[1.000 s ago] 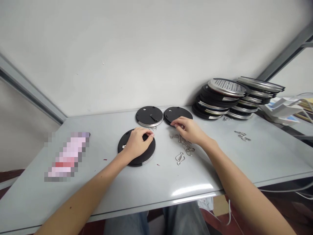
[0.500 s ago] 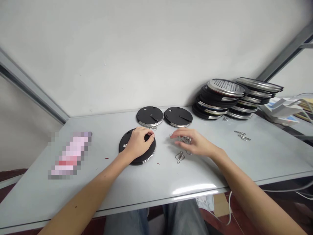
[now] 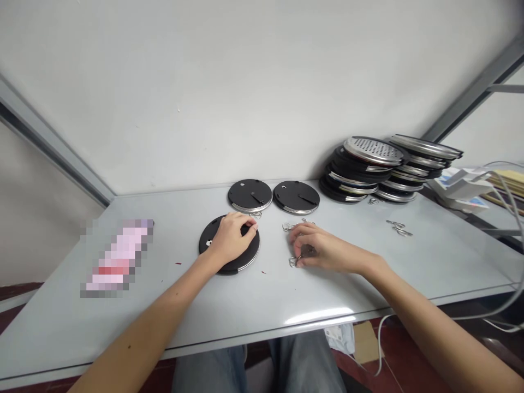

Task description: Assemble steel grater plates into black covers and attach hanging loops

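Observation:
A round black disc with a silver rim (image 3: 244,264) lies on the table in front of me. On top of it rests my left hand (image 3: 234,236), thumb and fingers curled together near its right side; what is between those fingertips is hidden. My right hand (image 3: 319,248) is low over a scatter of small bent-wire metal clips. Its thumb and fingertips close on one metal clip (image 3: 292,262) at the near side of the group. Other wire clips (image 3: 286,226) lie just beyond the fingers, and some are covered by the hand.
Two similar black discs (image 3: 250,195) lie by the wall. Leaning stacks of discs, the front one topped by a perforated metal plate (image 3: 373,150), stand at the right rear. Loose clips (image 3: 399,228) lie right of my hand. A pixelated pink item (image 3: 123,254) is at left; a white cable (image 3: 514,240) hangs right.
My right hand has come down and toward me onto the nearer clips, its fingers closing from a spread pose. The left hand stays on the disc. The view has shifted slightly.

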{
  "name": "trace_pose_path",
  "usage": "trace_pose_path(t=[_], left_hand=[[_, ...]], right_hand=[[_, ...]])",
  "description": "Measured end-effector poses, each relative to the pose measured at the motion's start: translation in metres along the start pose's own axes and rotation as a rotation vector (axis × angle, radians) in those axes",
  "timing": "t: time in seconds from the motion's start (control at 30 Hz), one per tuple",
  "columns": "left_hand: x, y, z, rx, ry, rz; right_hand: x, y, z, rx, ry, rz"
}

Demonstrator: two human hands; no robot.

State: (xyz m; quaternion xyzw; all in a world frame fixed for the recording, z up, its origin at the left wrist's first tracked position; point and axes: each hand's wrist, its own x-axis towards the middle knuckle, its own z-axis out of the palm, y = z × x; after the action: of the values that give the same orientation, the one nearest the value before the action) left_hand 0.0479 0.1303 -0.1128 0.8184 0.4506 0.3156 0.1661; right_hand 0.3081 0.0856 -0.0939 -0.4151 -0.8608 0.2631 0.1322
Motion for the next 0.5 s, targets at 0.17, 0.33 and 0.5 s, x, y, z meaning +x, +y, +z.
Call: trace_pose_path(t=[0.17, 0.33, 0.5], left_hand=[[-0.001, 0.001, 0.0, 0.003, -0.002, 0.015], [-0.002, 0.003, -0.001, 0.005, -0.006, 0.022], [-0.001, 0.003, -0.004, 0.007, 0.039, -0.034]], right_hand=[[0.009, 0.005, 0.002, 0.007, 0.035, 0.007], [0.01, 0.012, 0.003, -0.081, 0.187, 0.033], [0.036, 0.012, -0.002, -0.151, 0.318, -0.033]])
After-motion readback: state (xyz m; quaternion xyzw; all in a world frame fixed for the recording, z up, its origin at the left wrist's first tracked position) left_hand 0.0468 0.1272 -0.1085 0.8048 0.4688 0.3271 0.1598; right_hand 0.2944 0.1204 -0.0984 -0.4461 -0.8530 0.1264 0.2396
